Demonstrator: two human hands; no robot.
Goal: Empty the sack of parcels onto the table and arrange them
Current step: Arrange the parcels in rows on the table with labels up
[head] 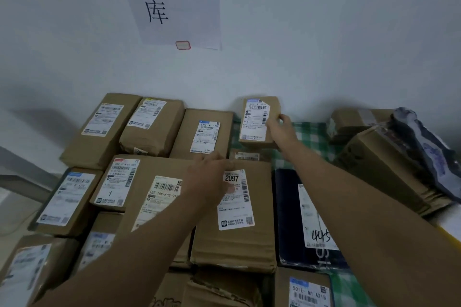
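Observation:
Several brown cardboard parcels with white labels lie in rows on a table covered by a green checked cloth (pixel 311 137). My right hand (pixel 279 124) grips the right edge of a small brown parcel (pixel 257 117) at the back, against the wall. My left hand (pixel 209 177) rests palm down on the far edge of a large brown parcel (pixel 234 232) labelled 2097, fingers fairly straight. A dark blue parcel (pixel 287 219) lies just right of it. No sack is in view.
A white wall with a paper sign (pixel 174 2) stands right behind the table. At the right, tilted brown boxes (pixel 379 164) and a grey plastic mailer (pixel 429 152) are piled up. Bare cloth shows between the small parcel and that pile.

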